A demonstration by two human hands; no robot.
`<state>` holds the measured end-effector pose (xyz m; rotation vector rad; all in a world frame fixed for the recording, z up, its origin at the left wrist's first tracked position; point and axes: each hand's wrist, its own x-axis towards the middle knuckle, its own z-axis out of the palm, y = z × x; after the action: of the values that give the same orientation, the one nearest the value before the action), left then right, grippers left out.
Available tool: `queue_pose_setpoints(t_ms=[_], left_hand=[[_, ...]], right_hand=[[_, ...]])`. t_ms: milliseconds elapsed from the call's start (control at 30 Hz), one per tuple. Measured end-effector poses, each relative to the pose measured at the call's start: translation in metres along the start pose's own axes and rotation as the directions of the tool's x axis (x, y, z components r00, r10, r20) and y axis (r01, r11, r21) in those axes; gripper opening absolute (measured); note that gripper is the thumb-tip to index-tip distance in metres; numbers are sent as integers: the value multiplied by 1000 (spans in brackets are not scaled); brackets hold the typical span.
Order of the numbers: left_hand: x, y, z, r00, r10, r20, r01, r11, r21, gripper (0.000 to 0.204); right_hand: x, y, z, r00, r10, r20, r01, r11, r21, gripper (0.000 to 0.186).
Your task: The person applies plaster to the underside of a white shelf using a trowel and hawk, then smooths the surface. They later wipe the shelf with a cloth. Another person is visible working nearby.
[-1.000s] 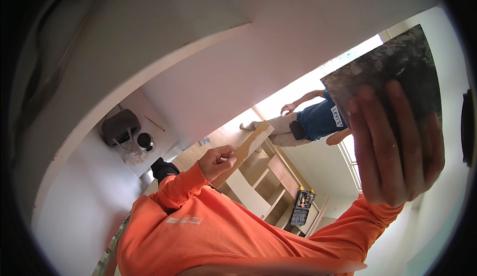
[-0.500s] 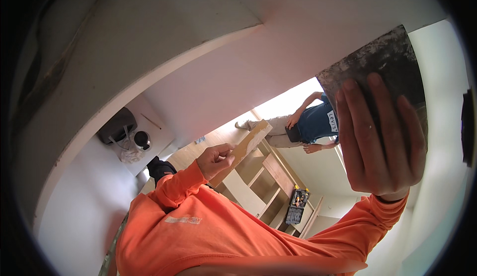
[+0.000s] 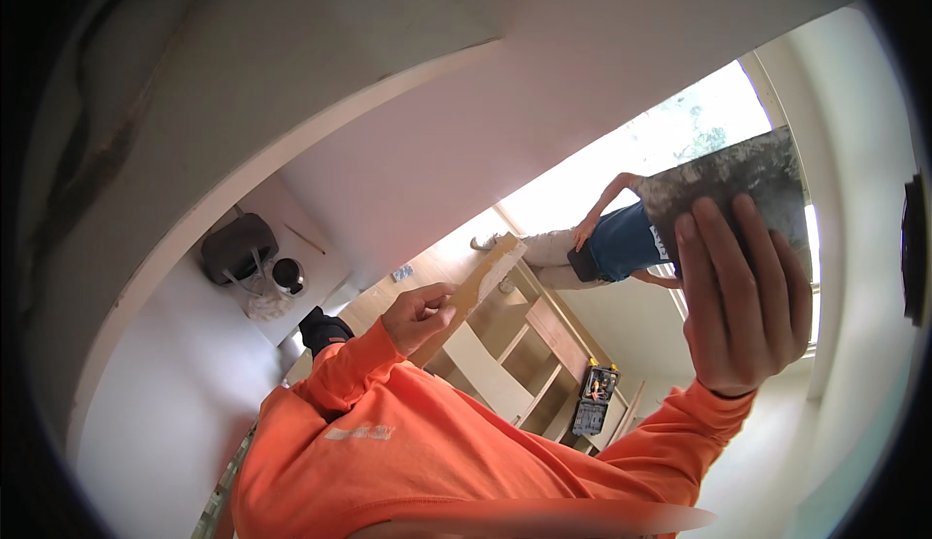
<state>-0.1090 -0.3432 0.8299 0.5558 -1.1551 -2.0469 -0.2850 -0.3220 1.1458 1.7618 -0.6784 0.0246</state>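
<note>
My left hand (image 3: 419, 318), in an orange sleeve, is closed on a narrow tan strip (image 3: 478, 285) with white, putty-like material along its upper part. My right hand (image 3: 743, 296) grips a dark, mottled, flat plate (image 3: 718, 160), like a broad trowel blade, its fingers lying along the plate's surface. The plate is raised at the right of the view, partly in front of a co-worker (image 3: 619, 240) in a blue T-shirt. Whatever handle the plate may have is hidden.
A long white curved edge (image 3: 291, 141) crosses the upper left. A dark bag (image 3: 236, 248) and a round container (image 3: 287, 275) sit on a pale surface at left. Wooden shelving (image 3: 510, 354) carries an open black toolbox (image 3: 597, 398). A bright window (image 3: 699, 112) lies behind the co-worker.
My right hand and the plate have moved lower, uncovering more of the window above. My left hand has barely moved. The co-worker's arms have shifted.
</note>
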Motion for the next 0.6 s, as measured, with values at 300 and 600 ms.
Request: queue_pose_setpoints(t_ms=[300,600], left_hand=[[-5,11,5,997,-55,-45,56,998,20,36],[-9,8,10,994,39,-100,-27,992,123,32]], right_hand=[[-12,-17,66,727,605,-324,-336,725,601,30],[1,-14,78,646,641,-415,-356,734,578,31]])
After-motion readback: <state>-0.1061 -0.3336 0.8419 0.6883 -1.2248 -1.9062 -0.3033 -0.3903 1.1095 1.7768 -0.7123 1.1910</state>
